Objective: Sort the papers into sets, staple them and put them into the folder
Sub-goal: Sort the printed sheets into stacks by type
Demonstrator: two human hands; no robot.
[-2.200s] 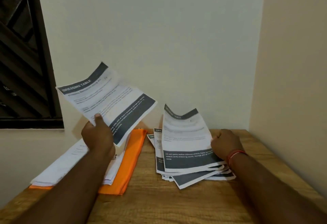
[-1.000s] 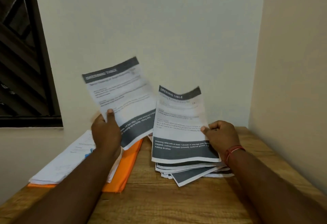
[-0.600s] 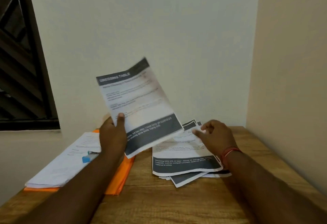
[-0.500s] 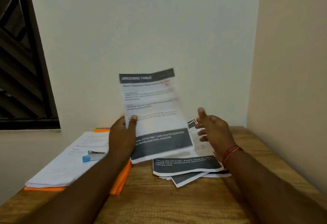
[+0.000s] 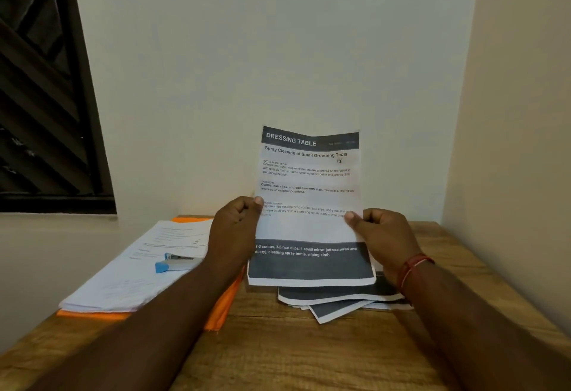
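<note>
The left hand [image 5: 234,226] pinches the sheet [image 5: 309,199] at its 9 o'clock edge and the right hand [image 5: 383,236] at its 3 o'clock edge, fingers [image 5: 258,201] curled on the paper. The sheet stands upright over the pile [image 5: 340,298] on the worktop [image 5: 309,353]. At the pile's 9 o'clock lies the folder [image 5: 222,307], bearing a stack [image 5: 133,276] and a stapler [image 5: 176,262].

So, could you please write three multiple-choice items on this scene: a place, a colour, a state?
1. The stapler lies: A on the white paper stack B on the floor C in a hand
2. The folder is: A green B orange C black
3. The printed sheet is: A lying flat B crumpled C held upright
Answers: A, it rests on the stack; B, orange shows under the stack; C, left hand and right hand pinch its sides.
</note>
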